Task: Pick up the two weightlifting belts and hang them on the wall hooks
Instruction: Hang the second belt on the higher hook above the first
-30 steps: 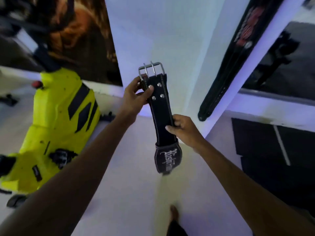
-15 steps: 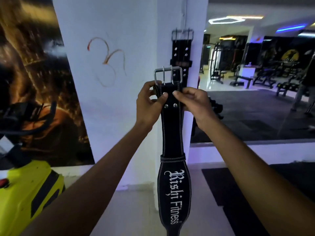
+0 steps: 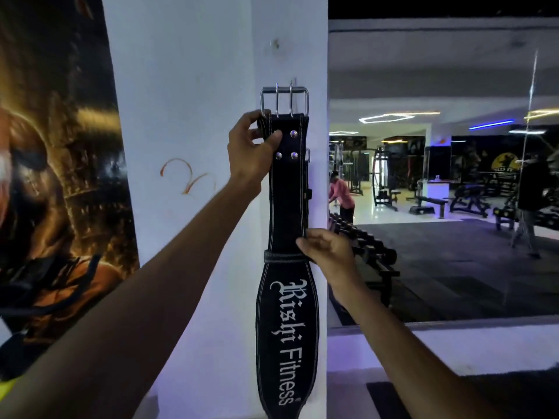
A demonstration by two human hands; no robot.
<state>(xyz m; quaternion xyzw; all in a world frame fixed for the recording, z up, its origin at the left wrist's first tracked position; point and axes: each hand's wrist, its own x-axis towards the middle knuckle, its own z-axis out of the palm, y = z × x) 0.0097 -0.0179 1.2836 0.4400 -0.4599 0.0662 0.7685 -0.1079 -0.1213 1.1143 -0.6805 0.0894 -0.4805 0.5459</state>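
Two bare forearms, left hand (image 3: 251, 146), right hand (image 3: 328, 251), apparently no rings

Black weightlifting belt (image 3: 286, 207) held upright against the white pillar (image 3: 196, 116), steel double-prong buckle (image 3: 284, 99) uppermost, white lettering "Rishi Fitness" on the wide lower section. Left hand (image 3: 251, 148) grips the strap just below the buckle, thumb on the front face. Right hand (image 3: 325, 249) pinches the strap's right edge near the keeper loop (image 3: 279, 256). A second belt's edge (image 3: 308, 176) shows just behind. Dumbbell rack (image 3: 369, 252) far right.
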